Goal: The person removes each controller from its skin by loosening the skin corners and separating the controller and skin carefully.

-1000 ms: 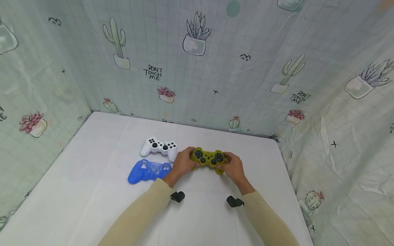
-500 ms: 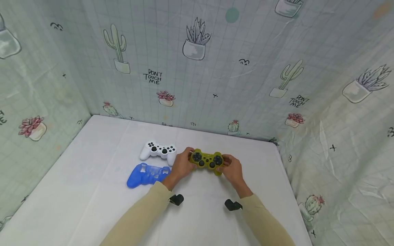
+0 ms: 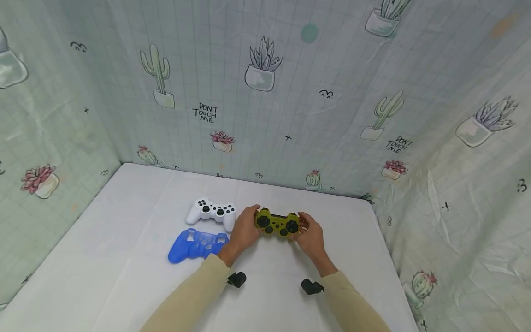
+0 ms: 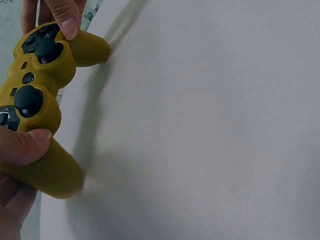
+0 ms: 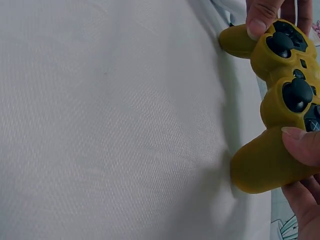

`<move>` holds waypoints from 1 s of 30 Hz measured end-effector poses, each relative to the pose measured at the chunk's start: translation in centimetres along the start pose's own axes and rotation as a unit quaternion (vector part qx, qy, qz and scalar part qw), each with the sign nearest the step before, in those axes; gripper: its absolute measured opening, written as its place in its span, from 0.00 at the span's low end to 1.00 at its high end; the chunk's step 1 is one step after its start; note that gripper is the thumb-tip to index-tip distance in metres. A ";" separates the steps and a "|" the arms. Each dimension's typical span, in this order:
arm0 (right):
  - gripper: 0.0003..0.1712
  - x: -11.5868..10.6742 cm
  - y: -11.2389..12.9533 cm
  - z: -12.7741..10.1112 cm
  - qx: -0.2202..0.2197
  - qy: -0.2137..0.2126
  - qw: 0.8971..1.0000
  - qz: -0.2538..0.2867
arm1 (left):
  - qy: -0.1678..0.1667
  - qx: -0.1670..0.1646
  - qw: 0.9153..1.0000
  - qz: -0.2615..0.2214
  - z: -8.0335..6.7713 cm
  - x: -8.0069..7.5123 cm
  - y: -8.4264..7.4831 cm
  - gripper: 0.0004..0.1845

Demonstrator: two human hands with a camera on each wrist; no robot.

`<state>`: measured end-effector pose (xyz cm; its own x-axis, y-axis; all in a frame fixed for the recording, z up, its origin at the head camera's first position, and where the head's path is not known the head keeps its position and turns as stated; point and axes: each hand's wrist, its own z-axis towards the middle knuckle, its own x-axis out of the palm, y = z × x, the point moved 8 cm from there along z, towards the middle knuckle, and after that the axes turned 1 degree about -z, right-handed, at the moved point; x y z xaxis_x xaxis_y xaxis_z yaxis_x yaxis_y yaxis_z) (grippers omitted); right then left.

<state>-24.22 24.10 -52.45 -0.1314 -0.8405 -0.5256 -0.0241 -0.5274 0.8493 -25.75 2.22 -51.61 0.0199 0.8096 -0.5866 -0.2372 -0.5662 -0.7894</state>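
Between the two hands, near the middle of the white surface [image 3: 124, 258], sits a yellow game controller [image 3: 277, 222]. The left hand [image 3: 244, 229] grips its left handle, thumb curled over the top by the direction pad, fingers wrapped behind; the right hand [image 3: 310, 235] grips the right handle the same way, thumb lying on the face beside the buttons. In the wrist views the controller is lifted a little, with its shadow falling on the cloth below. It wears a mustard-yellow rubbery skin, through which two black thumbsticks, a black direction pad and black face buttons show. Its two handles are rounded and smooth. Just left of the left hand lies a white controller [image 3: 211, 212] with black sticks and buttons, flat on the surface, and in front of that, nearer the person, lies a blue cover [image 3: 197, 243] of the same outline, pierced with holes. Counted: two controllers, one yellow and one white; one loose blue cover; two hands, both in beige sleeves [image 3: 195, 295]. Cactus-printed sheeting [image 3: 290, 92] closes the surface in at the back and both sides.
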 end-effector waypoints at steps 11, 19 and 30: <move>0.44 0.7 1.0 -0.6 -0.093 0.006 0.994 -0.059 | 0.008 0.028 0.998 0.049 -0.5 0.3 -0.2 0.36; 0.37 0.9 1.4 -0.7 -0.122 0.009 0.990 -0.071 | 0.019 0.029 0.997 0.062 -0.9 0.6 -0.3 0.36; 0.33 1.4 0.8 -0.8 -0.156 0.003 0.977 -0.144 | 0.013 0.060 0.995 0.079 -1.0 0.8 -0.7 0.34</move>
<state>-23.65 22.37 -52.55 -0.1573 -0.6521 -0.7416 0.2442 -0.7534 0.6106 -24.58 3.09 -51.74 -0.0019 0.7062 -0.7080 -0.3541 -0.6626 -0.6600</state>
